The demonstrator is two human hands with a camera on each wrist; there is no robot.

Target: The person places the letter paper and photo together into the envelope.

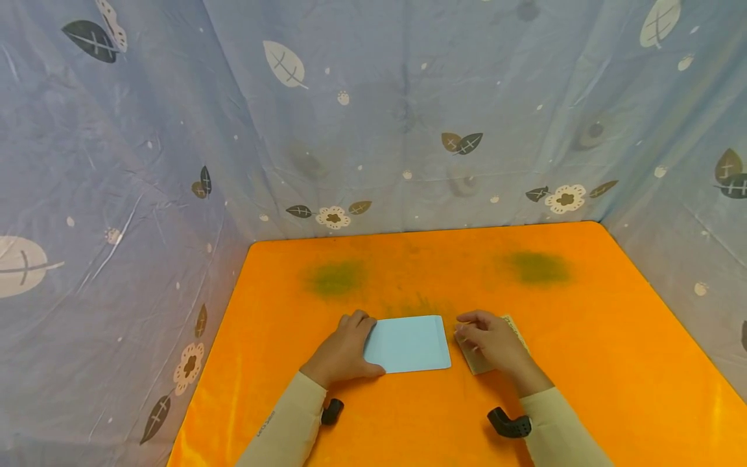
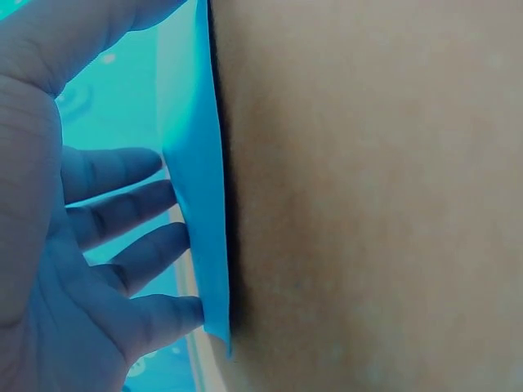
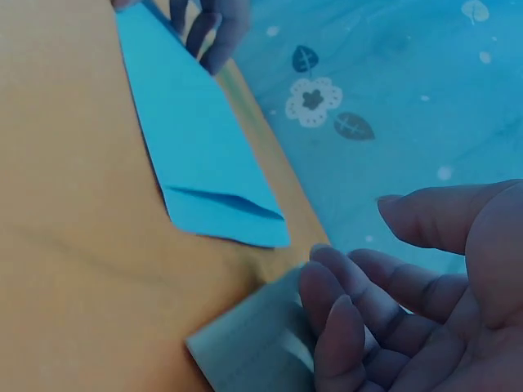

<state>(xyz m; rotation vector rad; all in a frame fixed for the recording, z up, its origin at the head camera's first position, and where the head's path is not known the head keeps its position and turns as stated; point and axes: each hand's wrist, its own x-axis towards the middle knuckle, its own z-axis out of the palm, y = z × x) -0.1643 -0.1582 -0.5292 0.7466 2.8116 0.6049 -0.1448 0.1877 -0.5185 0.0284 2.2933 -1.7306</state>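
Observation:
A light blue envelope [image 1: 408,345] lies flat on the orange table, its flap end toward the right. My left hand [image 1: 344,349] grips its left end, thumb along the near edge and fingers at the far edge. In the left wrist view the fingertips touch the envelope [image 2: 196,196]. To the right, my right hand [image 1: 495,344] hovers over a tan piece of paper [image 1: 480,364], thumb apart from the loosely bent fingers. In the right wrist view faint lines show on this paper [image 3: 253,343], and the fingers hide part of it. Whether they touch it I cannot tell.
The orange table [image 1: 408,421] bears two dark greenish patches near its back. A patterned blue-grey curtain [image 1: 379,117] surrounds its back and sides. Black curved pieces [image 1: 509,425] jut out at both wrists beside the sleeves.

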